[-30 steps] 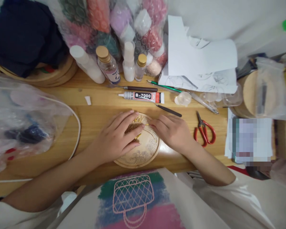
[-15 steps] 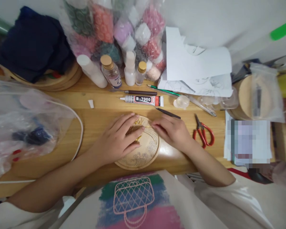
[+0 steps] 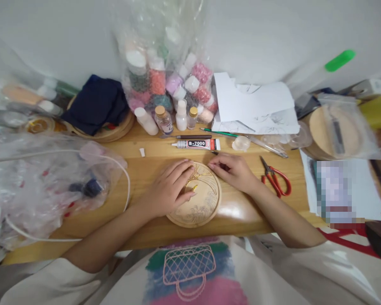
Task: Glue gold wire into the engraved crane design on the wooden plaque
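A round wooden disc (image 3: 206, 199) lies on the table, with a drawn wave pattern and raised gold wire work (image 3: 195, 174) on its upper part. My left hand (image 3: 169, 188) rests across the disc's left side, fingers stretched out and partly covering the gold design. At the disc's upper right edge, my right hand (image 3: 233, 169) has thumb and forefinger pinched together; whatever is between them is too small to make out. Dark tweezers (image 3: 213, 152) lie just beyond that hand, mostly hidden by it. Red-handled pliers (image 3: 275, 178) lie to its right.
Behind the disc lie a B-7000 glue tube (image 3: 197, 144), a dark-handled tool (image 3: 193, 137) and small bottles (image 3: 164, 120). Paper sheets (image 3: 254, 101) are at the back right. A plastic bag (image 3: 57, 182) and white cable (image 3: 128, 186) occupy the left.
The camera view has shifted, showing more of the wall and left side. My right hand's pinch has moved from over the disc to its upper right edge; my left hand stays on the disc.
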The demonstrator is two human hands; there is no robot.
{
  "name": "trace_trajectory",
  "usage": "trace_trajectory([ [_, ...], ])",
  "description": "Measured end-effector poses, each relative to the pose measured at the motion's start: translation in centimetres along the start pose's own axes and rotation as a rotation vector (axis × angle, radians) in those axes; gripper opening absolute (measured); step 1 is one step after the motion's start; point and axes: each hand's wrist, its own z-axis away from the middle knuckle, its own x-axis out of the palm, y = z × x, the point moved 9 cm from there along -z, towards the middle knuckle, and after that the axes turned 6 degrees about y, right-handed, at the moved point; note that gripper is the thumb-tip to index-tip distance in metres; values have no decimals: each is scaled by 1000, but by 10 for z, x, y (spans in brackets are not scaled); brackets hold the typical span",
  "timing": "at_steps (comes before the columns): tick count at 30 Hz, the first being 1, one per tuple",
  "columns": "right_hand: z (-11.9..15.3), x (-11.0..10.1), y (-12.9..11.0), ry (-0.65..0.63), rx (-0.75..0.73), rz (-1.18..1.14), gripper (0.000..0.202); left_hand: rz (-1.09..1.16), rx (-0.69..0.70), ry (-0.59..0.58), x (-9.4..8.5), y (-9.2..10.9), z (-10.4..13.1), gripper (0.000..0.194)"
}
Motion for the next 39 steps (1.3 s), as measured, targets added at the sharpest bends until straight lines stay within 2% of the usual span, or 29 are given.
trace_trajectory([
  [3, -1, 1, 2, -5, 18, -4, 15, 21, 7, -1, 0, -2, -1, 54],
  [6, -2, 3, 4, -20, 43, -17, 17, 18, -26, 69, -8, -11, -2, 54],
  [10, -3, 4, 5, -25, 45, -39, 16, 99, -213, 292, -32, -37, 1, 42],
  [12, -3, 4, 5, -23, 37, -42, 15, 201, -334, 359, -40, -52, 4, 36],
  [15, -3, 3, 5, -16, 45, -37, 15, 326, -489, 372, -43, -65, 6, 35],
  [18, -2, 3, 8, -10, 76, -56, 13, 319, -562, 297, -41, -62, 5, 35],
  [21, 0, 2, 10, 5, 78, -78, 14, 202, -498, 199, -35, -42, -1, 32],
  [25, 1, 2, 8, 15, 48, -66, 15, -22, -232, 197, -27, -6, -12, 34],
  [28, 1, 1, 7, 15, 40, -48, 14, -119, -58, 113, -12, 12, -15, 38],
  [32, 1, 1, 4, -4, 13, -14, 13, -162, 49, -20, 3, 20, -10, 50],
  [39, 2, 1, -1, -16, -38, 29, 14, -143, 89, -54, 7, 20, -6, 53],
])
